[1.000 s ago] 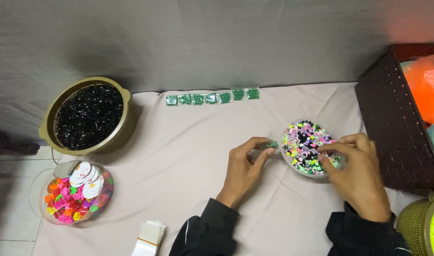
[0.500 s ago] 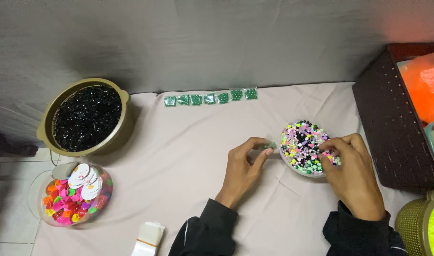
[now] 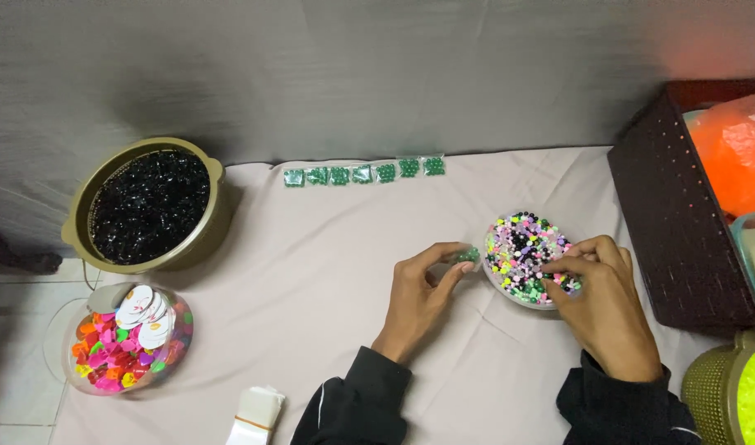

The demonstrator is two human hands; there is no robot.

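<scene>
My left hand (image 3: 420, 293) pinches a small clear bag of green beads (image 3: 468, 255) between thumb and fingers, just left of a shallow dish of mixed coloured beads (image 3: 521, 247). My right hand (image 3: 601, 305) rests on the dish's near right edge, its fingertips pressed together among the beads; whether a bead is between them is hidden. A row of several small bags of green beads (image 3: 362, 173) lies on the pale cloth (image 3: 311, 264) near the back edge.
A tan pot of black beads (image 3: 151, 206) stands at the left. In front of it is a clear dish of coloured pieces and white tags (image 3: 130, 338). A dark perforated basket (image 3: 666, 214) holds an orange bag (image 3: 736, 148) at right. Clear bags (image 3: 256, 409) lie near.
My right hand has shifted slightly down along the dish's right edge among the beads. My left hand keeps the small bag beside the dish.
</scene>
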